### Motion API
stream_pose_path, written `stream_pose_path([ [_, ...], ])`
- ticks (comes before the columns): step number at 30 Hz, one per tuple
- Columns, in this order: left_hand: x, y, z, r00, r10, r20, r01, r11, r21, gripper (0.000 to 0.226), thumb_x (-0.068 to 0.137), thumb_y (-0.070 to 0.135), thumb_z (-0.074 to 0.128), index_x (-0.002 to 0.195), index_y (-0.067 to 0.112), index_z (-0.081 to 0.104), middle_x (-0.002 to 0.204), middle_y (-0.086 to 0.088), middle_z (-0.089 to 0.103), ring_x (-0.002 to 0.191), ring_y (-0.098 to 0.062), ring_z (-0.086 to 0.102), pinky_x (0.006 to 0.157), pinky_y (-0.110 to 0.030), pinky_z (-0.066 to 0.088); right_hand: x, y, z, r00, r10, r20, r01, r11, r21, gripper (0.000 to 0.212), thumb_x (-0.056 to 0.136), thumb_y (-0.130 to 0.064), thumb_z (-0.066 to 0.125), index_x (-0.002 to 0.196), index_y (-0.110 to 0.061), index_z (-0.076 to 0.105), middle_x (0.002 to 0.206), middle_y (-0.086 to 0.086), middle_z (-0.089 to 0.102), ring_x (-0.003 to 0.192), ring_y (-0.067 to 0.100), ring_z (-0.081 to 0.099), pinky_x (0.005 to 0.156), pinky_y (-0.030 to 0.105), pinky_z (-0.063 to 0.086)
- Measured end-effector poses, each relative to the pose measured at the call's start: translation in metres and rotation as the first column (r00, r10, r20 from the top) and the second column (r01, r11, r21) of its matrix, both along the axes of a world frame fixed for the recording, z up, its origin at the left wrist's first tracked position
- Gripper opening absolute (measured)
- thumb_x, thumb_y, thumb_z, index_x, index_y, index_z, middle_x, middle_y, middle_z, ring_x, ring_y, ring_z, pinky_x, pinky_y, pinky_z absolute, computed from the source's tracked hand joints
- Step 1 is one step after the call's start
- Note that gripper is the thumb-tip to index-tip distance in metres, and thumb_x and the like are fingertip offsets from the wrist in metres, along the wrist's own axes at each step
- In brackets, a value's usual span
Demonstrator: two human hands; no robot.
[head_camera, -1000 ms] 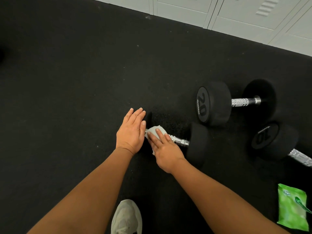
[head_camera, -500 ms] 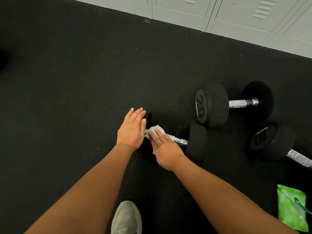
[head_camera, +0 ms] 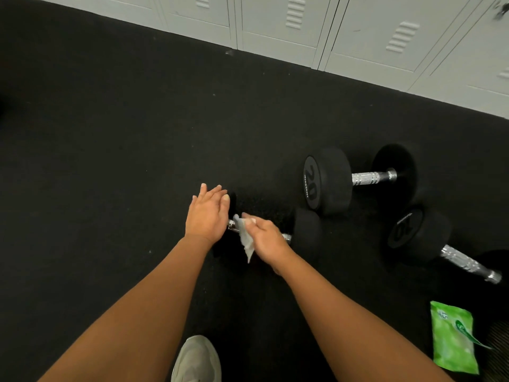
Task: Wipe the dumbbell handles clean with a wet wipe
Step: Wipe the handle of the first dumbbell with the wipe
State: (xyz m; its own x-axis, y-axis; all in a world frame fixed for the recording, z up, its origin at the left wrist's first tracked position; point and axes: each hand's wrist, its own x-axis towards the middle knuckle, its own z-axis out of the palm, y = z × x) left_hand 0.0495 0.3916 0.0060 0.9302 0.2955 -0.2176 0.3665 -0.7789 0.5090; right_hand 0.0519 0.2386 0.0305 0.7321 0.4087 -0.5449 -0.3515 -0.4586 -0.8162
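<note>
A small black dumbbell (head_camera: 307,230) lies on the dark floor in front of me, and my hands hide most of its chrome handle. My right hand (head_camera: 265,239) holds a white wet wipe (head_camera: 246,238) against the handle, the wipe's tail hanging below. My left hand (head_camera: 207,215) rests with straight fingers on the dumbbell's left weight, steadying it. Two larger dumbbells lie to the right: one marked 20 (head_camera: 329,180) with a bare chrome handle, and another (head_camera: 421,234) nearer the right edge.
A green pack of wet wipes (head_camera: 453,339) lies on the floor at the lower right. White lockers (head_camera: 358,31) line the far edge of the black rubber floor (head_camera: 110,150). My grey shoe (head_camera: 197,359) shows at the bottom.
My right hand has turned over the handle, so the wipe now hangs down on the near side instead of lying on top. My left hand has stayed on the left weight.
</note>
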Motion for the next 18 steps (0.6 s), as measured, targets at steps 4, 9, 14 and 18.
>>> stream_pose_path([
  [4,0.0,-0.011,0.015,0.998,0.057,0.032,-0.051,0.983,-0.175,0.039,0.101,0.03,0.034,0.132,0.015,0.053,0.143,-0.004,0.047,0.146,-0.017,0.012,0.119,-0.038,0.005,0.012,-0.002,0.009,0.901,-0.373,-0.219,0.404,0.907,0.118,0.032,0.097,-0.034,0.045,0.12,-0.019,0.062,0.118,0.004,0.066,0.109,0.019,0.061,0.101,0.042,0.046],
  [9,-0.005,-0.026,0.036,0.983,0.175,0.054,-0.133,0.887,-0.442,0.038,0.098,0.034,0.044,0.131,0.02,0.054,0.135,-0.001,0.054,0.132,-0.013,0.041,0.107,-0.027,0.034,0.02,-0.011,0.027,0.76,-0.545,-0.354,0.623,0.767,0.157,0.03,0.093,-0.04,0.051,0.11,-0.017,0.061,0.117,0.008,0.065,0.108,0.026,0.062,0.097,0.048,0.048],
  [14,-0.001,-0.045,0.053,0.951,0.291,-0.109,-0.278,0.643,-0.714,0.056,0.092,0.043,0.054,0.142,0.02,0.038,0.124,0.007,0.054,0.117,-0.011,0.05,0.098,-0.028,0.04,0.022,-0.019,0.044,0.697,-0.614,-0.371,0.713,0.647,0.269,0.016,0.1,-0.018,0.046,0.096,-0.017,0.061,0.102,0.012,0.068,0.097,0.03,0.066,0.092,0.051,0.051],
  [18,-0.001,-0.057,0.051,0.931,0.273,-0.242,-0.346,0.451,-0.823,0.078,0.081,0.037,0.071,0.144,0.018,0.029,0.119,-0.003,0.059,0.107,-0.021,0.062,0.096,-0.041,0.05,0.022,-0.021,0.052,0.703,-0.646,-0.296,0.711,0.643,0.285,0.018,0.098,-0.012,0.047,0.095,-0.021,0.063,0.103,0.01,0.067,0.098,0.028,0.066,0.087,0.047,0.054],
])
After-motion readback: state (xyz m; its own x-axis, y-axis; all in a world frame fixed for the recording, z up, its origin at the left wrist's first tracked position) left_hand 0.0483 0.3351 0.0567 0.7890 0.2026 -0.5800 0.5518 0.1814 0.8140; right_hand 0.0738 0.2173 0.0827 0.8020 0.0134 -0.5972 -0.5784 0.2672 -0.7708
